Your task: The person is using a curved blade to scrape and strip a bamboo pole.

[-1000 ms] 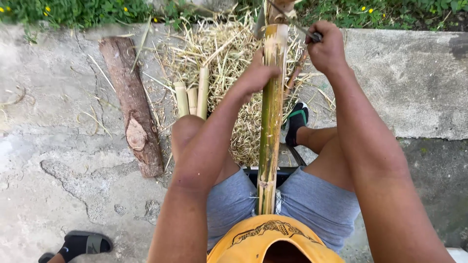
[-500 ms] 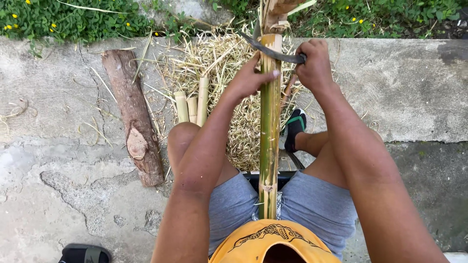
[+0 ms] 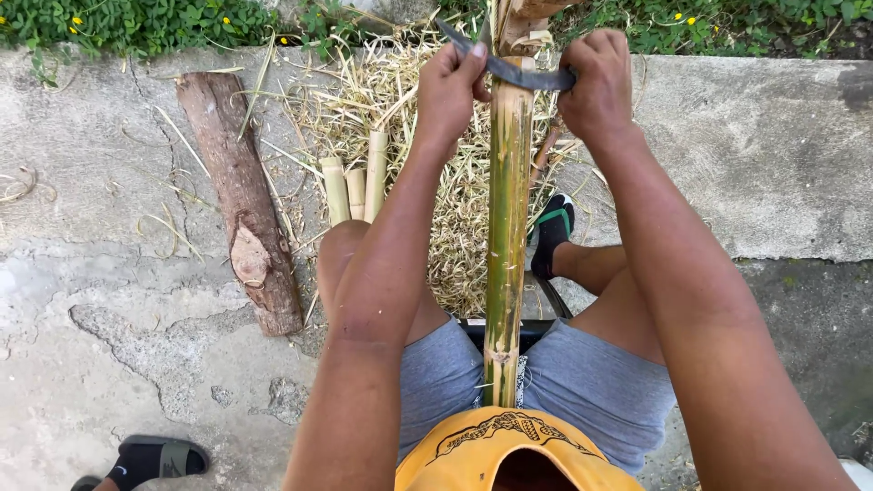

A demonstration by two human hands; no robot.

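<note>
a concrete floor (image 3: pixel 109 273) is seen from above, edged at the top by green weeds (image 3: pixel 136 20). a heap of straw (image 3: pixel 436 164) is spread over its middle. a log (image 3: pixel 241 200) is laid on the floor left of the straw. a long bamboo pole (image 3: pixel 506 227) is held upright between the knees of a seated person, its lower end hidden behind an orange cap (image 3: pixel 496 455). three short bamboo pieces (image 3: pixel 355 186) are laid side by side on the straw, left of the pole. a curved dark blade (image 3: pixel 509 68) is pressed across the pole near its top. one end of the blade is gripped by the left hand (image 3: pixel 450 86), fingers closed; the other end is gripped by the right hand (image 3: pixel 596 82), closed too. a sandal (image 3: pixel 553 232) is worn just right of the pole, and another sandal (image 3: pixel 155 459) is seen at the bottom left.
</note>
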